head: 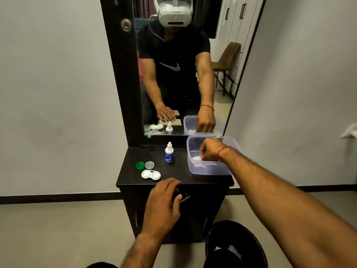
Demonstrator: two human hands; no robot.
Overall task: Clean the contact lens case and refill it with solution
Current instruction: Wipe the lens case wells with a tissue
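Observation:
A white two-well contact lens case (150,175) lies open on the black cabinet top (179,175), near its front left. Its green cap (140,165) and clear cap (149,165) rest just behind it. A small white solution bottle (169,153) with a blue label stands upright further back. My right hand (209,149) reaches into a clear plastic tub (210,169) at the right, fingers closed over white tissue (196,159) inside. My left hand (164,202) rests at the cabinet's front edge, fingers curled, holding nothing visible.
A tall mirror (183,64) stands at the back of the cabinet and reflects the scene. A black bin (235,246) with white scraps inside sits on the floor at the lower right. Grey walls flank the cabinet.

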